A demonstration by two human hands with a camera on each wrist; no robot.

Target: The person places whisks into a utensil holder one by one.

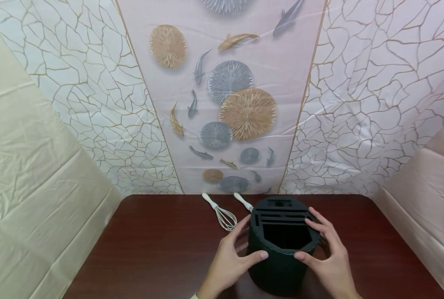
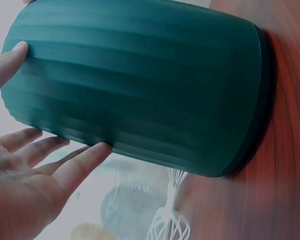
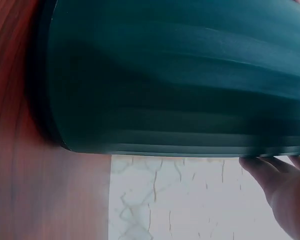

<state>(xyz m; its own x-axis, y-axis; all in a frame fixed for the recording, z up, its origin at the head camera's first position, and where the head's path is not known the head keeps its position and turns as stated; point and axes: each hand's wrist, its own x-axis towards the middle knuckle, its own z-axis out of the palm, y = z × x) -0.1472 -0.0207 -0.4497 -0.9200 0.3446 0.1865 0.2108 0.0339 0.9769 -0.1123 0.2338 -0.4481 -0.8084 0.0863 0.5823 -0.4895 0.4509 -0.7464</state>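
Note:
A dark green ribbed knife block [image 1: 278, 270], round in shape, stands upright on the table near its front. Narrow slots and one large dark opening mark its black top [image 1: 282, 216]. My left hand [image 1: 229, 258] holds its left side, thumb at the front and fingers spread along the wall. Around the right side curves my right hand [image 1: 330, 257], its thumb on the front rim and fingers by the top edge. In the left wrist view the ribbed wall [image 2: 140, 90] meets the left fingertips; the right wrist view shows right fingers touching the wall [image 3: 175, 80].
A white-handled whisk [image 1: 222, 215] lies to the left behind the block. A second white-handled whisk [image 1: 243, 202] is partly hidden by the block. The dark red-brown wooden table [image 1: 151, 249] ends at a patterned cloth backdrop [image 1: 229, 124], with plain cloth walls at both sides.

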